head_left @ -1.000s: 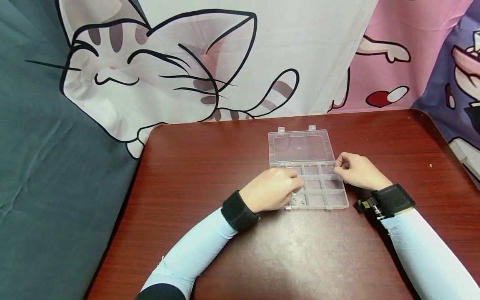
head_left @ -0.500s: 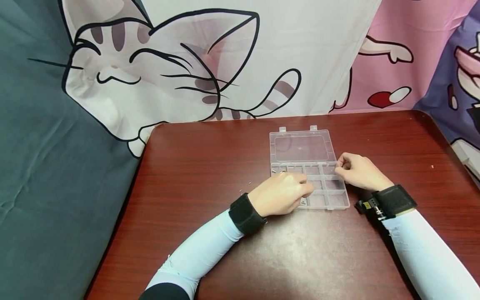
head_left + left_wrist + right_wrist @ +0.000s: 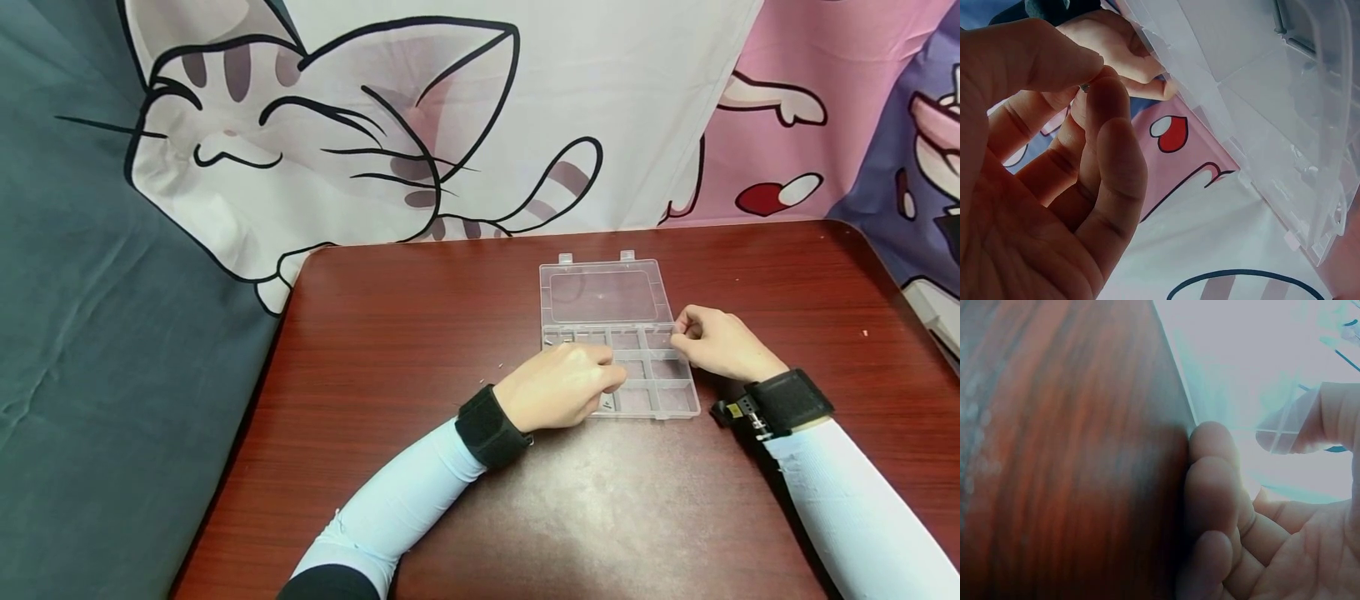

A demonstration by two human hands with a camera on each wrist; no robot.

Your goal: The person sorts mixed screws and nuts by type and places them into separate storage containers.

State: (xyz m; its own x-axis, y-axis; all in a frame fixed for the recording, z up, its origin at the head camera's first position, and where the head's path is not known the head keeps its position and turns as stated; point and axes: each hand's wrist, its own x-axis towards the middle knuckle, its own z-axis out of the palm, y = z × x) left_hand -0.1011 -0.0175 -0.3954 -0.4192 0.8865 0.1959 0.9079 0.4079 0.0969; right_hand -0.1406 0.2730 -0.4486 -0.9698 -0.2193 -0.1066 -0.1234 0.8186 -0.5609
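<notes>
A clear plastic compartment box (image 3: 633,400) lies on the table with its lid (image 3: 603,292) folded back. Over its left compartments hovers my left hand (image 3: 558,387), thumb and forefinger pinching a tiny greyish piece (image 3: 1085,87); most of it is hidden between the fingertips, so its kind is unclear. My right hand (image 3: 723,342) grips the box's right side wall, thumb inside and fingers outside, as the right wrist view shows. Small dark pin-like pieces (image 3: 1300,47) lie in one compartment in the left wrist view. The left hand covers several compartments.
The box stands on a reddish-brown wooden table (image 3: 405,317). Tiny specks lie on the wood left of the box and at far right. Behind the table hangs a printed cloth (image 3: 637,100) with a cat drawing.
My left hand has moved slightly right and down over the box, uncovering its upper left compartments, then stayed nearly still. My right hand keeps its hold on the box wall.
</notes>
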